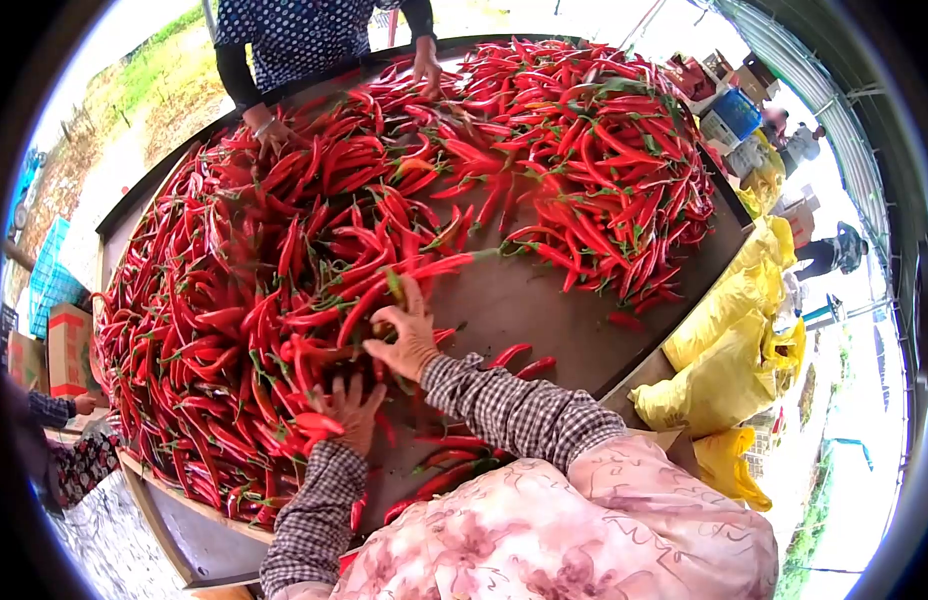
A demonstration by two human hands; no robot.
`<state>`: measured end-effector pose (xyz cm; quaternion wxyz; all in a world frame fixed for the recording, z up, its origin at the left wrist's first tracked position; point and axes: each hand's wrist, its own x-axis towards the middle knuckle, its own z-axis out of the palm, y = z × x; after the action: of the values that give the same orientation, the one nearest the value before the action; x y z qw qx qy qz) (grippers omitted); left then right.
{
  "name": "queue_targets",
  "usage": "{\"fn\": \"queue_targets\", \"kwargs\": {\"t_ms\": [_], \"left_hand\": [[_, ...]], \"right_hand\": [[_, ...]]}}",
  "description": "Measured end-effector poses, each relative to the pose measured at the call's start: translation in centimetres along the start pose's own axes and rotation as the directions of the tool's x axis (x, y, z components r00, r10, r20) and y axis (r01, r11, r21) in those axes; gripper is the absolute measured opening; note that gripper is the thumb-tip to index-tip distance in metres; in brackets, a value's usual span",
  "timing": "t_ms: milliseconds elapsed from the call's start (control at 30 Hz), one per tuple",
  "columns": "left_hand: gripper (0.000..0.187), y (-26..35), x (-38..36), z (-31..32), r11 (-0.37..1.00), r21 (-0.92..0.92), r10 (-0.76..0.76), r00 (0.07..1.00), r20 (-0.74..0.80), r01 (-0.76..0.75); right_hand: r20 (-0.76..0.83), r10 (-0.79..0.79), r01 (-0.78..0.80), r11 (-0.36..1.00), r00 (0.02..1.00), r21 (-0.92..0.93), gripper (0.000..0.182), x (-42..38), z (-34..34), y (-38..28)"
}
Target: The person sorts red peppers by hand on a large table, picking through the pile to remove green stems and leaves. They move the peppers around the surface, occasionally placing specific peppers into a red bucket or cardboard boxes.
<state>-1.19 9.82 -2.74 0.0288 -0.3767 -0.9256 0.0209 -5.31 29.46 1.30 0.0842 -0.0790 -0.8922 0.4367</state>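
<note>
Red chili peppers (214,345) with green stems lie in a wide heap on a brown table (524,315). My left hand (352,412) rests at the near side of this heap, fingers spread among the peppers, with one red pepper (319,424) lying against its thumb side. Just right of it and farther out, my right hand (409,338) hovers over the heap's edge. Its thumb and fingers are apart, and a greenish pepper end (395,287) shows right beside the raised finger. Both my forearms wear checked sleeves.
A second pepper pile (614,170) covers the far right of the table. Across from me, a person's hands (427,68) work in the heap; another person's hand (84,404) shows at left. Yellow sacks (709,385) line the right side. Cardboard boxes (72,350) stand left.
</note>
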Motion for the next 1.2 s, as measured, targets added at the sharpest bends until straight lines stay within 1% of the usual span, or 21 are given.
{"fn": "queue_targets", "kwargs": {"t_ms": [33, 67, 133, 233, 267, 333, 400, 433, 467, 500, 533, 600, 633, 733, 833, 867, 900, 967, 1033, 1167, 1200], "left_hand": [[0.055, -1.1, -0.3, -0.3, 1.0, 0.0, -0.024, 0.999, -0.045, 0.024], [0.056, -1.8, -0.1, -0.7, 0.999, -0.006, -0.043, 0.994, -0.098, 0.043], [0.057, -3.0, 0.4, -6.1, 0.987, -0.09, -0.134, 0.991, -0.016, 0.132], [0.051, -5.1, -0.5, -6.0, 0.963, -0.149, -0.233, 0.971, -0.048, 0.223], [0.05, -5.2, -0.9, -5.9, 0.947, -0.145, -0.294, 0.955, -0.023, 0.288], [0.05, -4.9, -1.1, -6.3, 0.942, -0.156, -0.303, 0.953, -0.007, 0.298], [0.05, -4.3, -1.1, -6.2, 0.936, -0.167, -0.312, 0.95, 0.006, 0.309], [0.05, -4.0, -1.1, -5.8, 0.943, -0.158, -0.3, 0.953, -0.032, 0.291], [0.05, -3.7, -1.3, -5.4, 0.95, -0.147, -0.287, 0.955, -0.068, 0.275], [0.048, -3.6, -1.2, -4.9, 0.954, -0.148, -0.274, 0.958, -0.082, 0.26], [0.048, -3.5, -1.2, -4.5, 0.954, -0.147, -0.274, 0.958, -0.082, 0.26], [0.047, -3.1, -0.6, -4.5, 0.957, -0.116, -0.276, 0.958, -0.077, 0.267], [0.045, -2.8, -0.3, -5.1, 0.951, -0.125, -0.287, 0.958, -0.026, 0.282], [0.045, -2.2, 0.2, -5.6, 0.951, -0.117, -0.282, 0.958, 0.055, 0.287], [0.044, -2.1, 0.5, -5.1, 0.951, -0.12, -0.273, 0.957, 0.1, 0.284], [0.045, -2.2, 0.4, -5.2, 0.955, -0.118, -0.261, 0.96, 0.098, 0.272], [0.048, -2.2, 0.4, -5.5, 0.954, -0.121, -0.261, 0.96, 0.106, 0.273], [0.05, -2.5, 0.3, -4.9, 0.955, -0.13, -0.258, 0.963, 0.072, 0.265], [0.058, -2.8, 0.0, -5.6, 0.951, -0.128, -0.262, 0.952, 0.157, 0.282], [0.066, -3.0, 0.4, -7.7, 0.94, -0.195, -0.227, 0.94, 0.255, 0.28], [0.066, -3.0, 0.3, -8.4, 0.937, -0.194, -0.233, 0.935, 0.267, 0.289]], "right_hand": [[0.012, -0.098, 0.095, 0.983, 0.995, 0.159, 0.041, 0.2, 0.3, -0.9], [0.177, -0.191, 0.206, 0.976, 0.965, -0.071, 0.055, 0.4, 0.2, -1.2], [0.23, -0.41, 0.401, 0.912, 0.883, 0.087, 0.069, 0.6, 0.0, -1.7], [0.331, -0.373, 0.375, 0.925, 0.867, 0.06, 0.081, 0.9, -6.5, -3.0], [0.177, -0.476, 0.506, 0.831, 0.862, -0.23, 0.08, 1.2, -9.9, -2.6], [-0.081, -0.48, 0.353, 0.739, 0.873, -0.573, 0.074, 2.7, -18.7, -1.8], [-0.475, -0.413, 0.017, 0.768, 0.777, -0.64, 0.081, 5.0, -27.1, 3.4], [-0.568, -0.535, -0.133, 0.645, 0.625, -0.753, 0.085, 5.4, -31.3, 6.5], [-0.733, -0.33, -0.412, 0.657, 0.595, -0.631, 0.09, 5.2, -34.1, 8.4], [-0.813, -0.044, -0.431, 0.83, 0.581, -0.354, 0.091, 5.4, -35.8, 9.3], [-0.787, 0.252, -0.446, 0.895, 0.563, -0.032, 0.093, 5.8, -37.2, 10.3], [-0.605, 0.251, -0.172, 0.967, 0.756, 0.186, 0.095, 9.9, -38.0, 24.5], [-0.564, 0.327, -0.408, 0.913, 0.758, -0.021, 0.109, 9.5, -36.5, 22.5], [-0.391, 0.038, -0.216, 0.88, 0.92, -0.424, 0.096, 8.5, -30.8, 16.2], [-0.081, 0.14, -0.161, 0.814, 0.987, -0.558, 0.073, 7.5, -23.7, 8.7], [-0.052, 0.166, -0.168, 0.826, 0.985, -0.538, 0.063, 7.1, -20.8, 7.5], [-0.092, -0.038, 0.004, 0.939, 0.995, -0.344, 0.051, 7.7, -16.0, 12.5], [-0.016, 0.045, -0.048, 0.946, 0.999, -0.321, 0.034, 4.8, -10.6, 10.5], [0.098, -0.087, 0.114, 0.941, 0.991, -0.32, 0.033, 1.7, -6.8, 9.9], [0.128, -0.103, 0.116, 0.988, 0.987, -0.104, 0.036, -1.8, -5.2, 7.3], [0.131, -0.049, 0.029, 0.988, 0.99, 0.155, 0.036, -2.0, -5.7, 7.1]]}}
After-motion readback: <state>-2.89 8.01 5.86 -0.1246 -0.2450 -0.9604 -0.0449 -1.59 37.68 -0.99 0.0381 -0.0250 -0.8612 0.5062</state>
